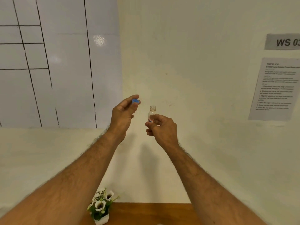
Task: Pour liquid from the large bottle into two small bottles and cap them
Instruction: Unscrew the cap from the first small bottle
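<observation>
My right hand (162, 127) grips a small clear bottle (152, 113) by its lower half and holds it upright in the air in front of the wall. The bottle's threaded neck is bare and uncapped, and a red-edged label shows just above my fingers. My left hand (123, 114) is raised to the left of the bottle and pinches a small blue cap (135, 101) between thumb and fingertips. Cap and bottle are apart. The large bottle and a second small bottle are out of view.
A brown wooden table (146, 213) shows at the bottom edge, with a small white pot of artificial flowers (101, 207) at its back. Printed sheets (276, 88) hang on the cream wall at right. A white panel with black lines covers the left.
</observation>
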{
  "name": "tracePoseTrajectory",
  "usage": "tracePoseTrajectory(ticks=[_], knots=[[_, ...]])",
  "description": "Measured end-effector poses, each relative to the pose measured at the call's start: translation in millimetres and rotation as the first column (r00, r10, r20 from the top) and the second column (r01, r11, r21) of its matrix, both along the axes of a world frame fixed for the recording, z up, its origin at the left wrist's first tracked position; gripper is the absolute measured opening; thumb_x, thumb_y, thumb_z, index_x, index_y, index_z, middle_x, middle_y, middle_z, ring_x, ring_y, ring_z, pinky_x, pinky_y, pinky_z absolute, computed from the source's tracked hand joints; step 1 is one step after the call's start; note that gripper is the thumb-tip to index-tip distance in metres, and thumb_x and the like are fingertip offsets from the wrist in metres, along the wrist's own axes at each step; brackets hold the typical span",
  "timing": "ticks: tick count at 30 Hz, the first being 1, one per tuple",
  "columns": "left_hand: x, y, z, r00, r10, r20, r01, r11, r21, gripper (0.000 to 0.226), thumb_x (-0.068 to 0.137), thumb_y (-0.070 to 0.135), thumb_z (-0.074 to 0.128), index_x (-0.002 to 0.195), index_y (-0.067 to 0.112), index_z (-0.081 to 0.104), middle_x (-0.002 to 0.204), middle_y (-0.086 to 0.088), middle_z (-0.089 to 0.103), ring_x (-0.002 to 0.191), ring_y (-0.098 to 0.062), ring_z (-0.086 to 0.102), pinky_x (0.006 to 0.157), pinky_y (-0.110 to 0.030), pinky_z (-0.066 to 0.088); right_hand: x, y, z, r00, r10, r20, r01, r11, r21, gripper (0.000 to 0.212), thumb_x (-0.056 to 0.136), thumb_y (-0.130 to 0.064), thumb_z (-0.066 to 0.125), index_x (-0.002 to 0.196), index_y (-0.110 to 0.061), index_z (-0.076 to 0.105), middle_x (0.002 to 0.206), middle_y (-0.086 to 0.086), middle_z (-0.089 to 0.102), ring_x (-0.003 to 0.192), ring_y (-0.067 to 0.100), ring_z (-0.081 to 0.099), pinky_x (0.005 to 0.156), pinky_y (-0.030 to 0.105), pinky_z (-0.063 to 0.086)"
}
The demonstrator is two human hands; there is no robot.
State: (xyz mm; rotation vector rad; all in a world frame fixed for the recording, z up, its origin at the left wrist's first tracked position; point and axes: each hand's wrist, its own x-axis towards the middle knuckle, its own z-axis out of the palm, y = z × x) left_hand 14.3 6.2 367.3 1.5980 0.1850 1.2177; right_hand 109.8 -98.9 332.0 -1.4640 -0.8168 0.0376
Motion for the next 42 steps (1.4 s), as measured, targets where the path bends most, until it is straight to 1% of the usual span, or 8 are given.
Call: tracePoseTrajectory(ticks=[5, 12, 17, 21, 26, 30, 35, 42], knots=[[-4.9, 6.0, -47.4, 0.994, 0.070, -0.089, -0.074, 0.996, -0.043, 0.020, 0.096, 0.023, 0.061, 0.115, 0.028, 0.064, 0.119, 0.008, 0.069, 0.107, -0.009, 0.063, 0.087, -0.021, 0.050, -7.1, 2.4, -41.8, 0.998, 0.005, -0.058, -0.007, 0.999, -0.035, 0.036, 0.085, -0.011, 0.075, 0.121, -0.009, 0.068, 0.111, 0.008, 0.071, 0.064, 0.016, 0.073, 0.072, 0.035, 0.063], [-23.9, 20.1, -129.6, 0.983, -0.004, -0.181, -0.032, 0.981, -0.192, 0.019, 0.086, 0.010, 0.073, 0.097, 0.023, 0.065, 0.109, 0.007, 0.074, 0.101, -0.006, 0.069, 0.089, -0.020, 0.051, -22.7, 4.7, -133.6, 0.991, -0.009, -0.130, -0.007, 0.992, -0.124, 0.034, 0.086, -0.014, 0.074, 0.119, -0.014, 0.067, 0.115, -0.001, 0.069, 0.070, 0.013, 0.072, 0.074, 0.035, 0.062], [-45.0, 24.2, -202.6, 0.942, -0.041, -0.334, -0.037, 0.974, -0.223, 0.028, 0.082, 0.011, 0.077, 0.105, 0.024, 0.067, 0.105, 0.005, 0.076, 0.101, -0.009, 0.071, 0.090, -0.025, 0.053, -34.0, 2.9, -207.5, 0.986, -0.014, -0.168, -0.033, 0.963, -0.268, 0.042, 0.087, -0.027, 0.075, 0.126, -0.020, 0.064, 0.121, -0.006, 0.068, 0.098, 0.012, 0.066, 0.085, 0.030, 0.057], [-67.4, 21.7, -257.5, 0.885, -0.057, -0.463, -0.053, 0.974, -0.221, 0.029, 0.079, 0.008, 0.079, 0.100, 0.027, 0.075, 0.099, 0.006, 0.077, 0.097, -0.014, 0.071, 0.084, -0.022, 0.056, -43.9, -1.9, -259.1, 0.983, -0.053, -0.178, -0.014, 0.934, -0.358, 0.042, 0.088, -0.031, 0.074, 0.128, -0.022, 0.064, 0.118, -0.012, 0.068, 0.104, 0.002, 0.060, 0.080, 0.011, 0.045], [-93.0, 17.6, -311.6, 0.789, -0.021, -0.614, -0.143, 0.966, -0.217, 0.030, 0.076, 0.019, 0.083, 0.101, 0.034, 0.075, 0.099, 0.010, 0.076, 0.096, -0.003, 0.068, 0.087, -0.021, 0.051, -67.0, -14.2, -316.1, 0.976, -0.080, -0.203, -0.019, 0.894, -0.447, 0.031, 0.088, -0.025, 0.073, 0.118, -0.029, 0.064, 0.088, -0.022, 0.067, 0.082, -0.018, 0.060, 0.057, 0.004, 0.047], [-110.5, 8.8, -351.4, 0.711, 0.024, -0.703, -0.176, 0.974, -0.145, 0.034, 0.076, 0.019, 0.082, 0.105, 0.035, 0.073, 0.092, 0.016, 0.075, 0.089, 0.008, 0.067, 0.079, -0.013, 0.052, -85.6, -26.0, -356.8, 0.974, -0.071, -0.215, -0.052, 0.854, -0.518, 0.027, 0.087, -0.020, 0.074, 0.113, -0.026, 0.066, 0.105, -0.017, 0.059, 0.087, -0.019, 0.058, 0.066, 0.005, 0.050], [-129.0, -2.9, -396.8, 0.627, 0.040, -0.778, -0.194, 0.975, -0.106, 0.035, 0.075, 0.019, 0.084, 0.104, 0.034, 0.070, 0.092, 0.016, 0.074, 0.088, 0.008, 0.068, 0.074, -0.013, 0.053, -113.0, -43.0, -400.4, 0.965, -0.061, -0.255, -0.109, 0.790, -0.603, 0.028, 0.083, -0.027, 0.078, 0.108, -0.031, 0.067, 0.097, -0.017, 0.059, 0.085, -0.006, 0.060, 0.071, 0.014, 0.052], [-146.3, -15.9, -454.7, 0.478, -0.042, -0.877, -0.186, 0.971, -0.148, 0.030, 0.076, 0.019, 0.083, 0.093, 0.036, 0.066, 0.091, 0.013, 0.072, 0.085, 0.007, 0.066, 0.072, -0.016, 0.054, -137.1, -58.4, -447.1, 0.958, -0.099, -0.270, -0.128, 0.693, -0.709, 0.041, 0.084, -0.024, 0.077, 0.120, -0.037, 0.063, 0.101, -0.026, 0.055, 0.091, -0.007, 0.057, 0.075, 0.007, 0.047]])
